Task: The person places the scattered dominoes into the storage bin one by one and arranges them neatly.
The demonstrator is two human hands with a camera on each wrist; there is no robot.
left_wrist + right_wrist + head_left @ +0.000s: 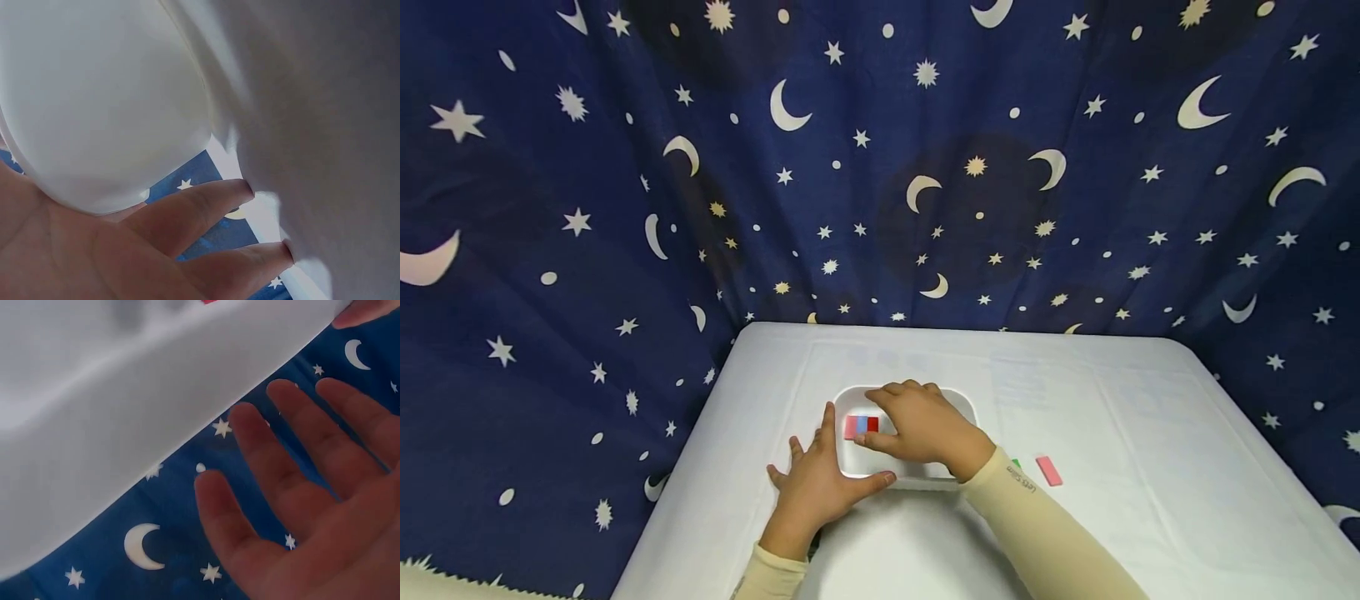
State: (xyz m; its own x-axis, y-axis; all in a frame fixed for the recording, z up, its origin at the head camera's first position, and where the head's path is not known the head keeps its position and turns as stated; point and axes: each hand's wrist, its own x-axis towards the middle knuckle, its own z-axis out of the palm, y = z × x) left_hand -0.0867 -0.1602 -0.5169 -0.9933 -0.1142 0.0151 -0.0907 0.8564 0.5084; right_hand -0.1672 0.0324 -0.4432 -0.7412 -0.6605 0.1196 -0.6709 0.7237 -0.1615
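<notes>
A white plastic tub [906, 482] stands on the table. Inside it, near the left end, pink, light blue and red rectangular blocks [862, 424] lie side by side. My left hand [816, 492] is at the tub's left front corner, thumb along the front rim and fingers spread. The left wrist view shows the palm of that hand [125, 250] against the tub's outer wall [106, 112], two fingertips on the white cloth. Over the tub's middle my right hand [921, 425] hovers beside the red block. In the right wrist view its fingers [250, 431] are apart with nothing between them.
On the white-covered table [1135, 467], right of the tub, lies a pink block [1049, 471]. A green block [1017, 462] shows partly behind the right sleeve. A dark blue curtain [880, 208] with moons and stars hangs behind and beside the table.
</notes>
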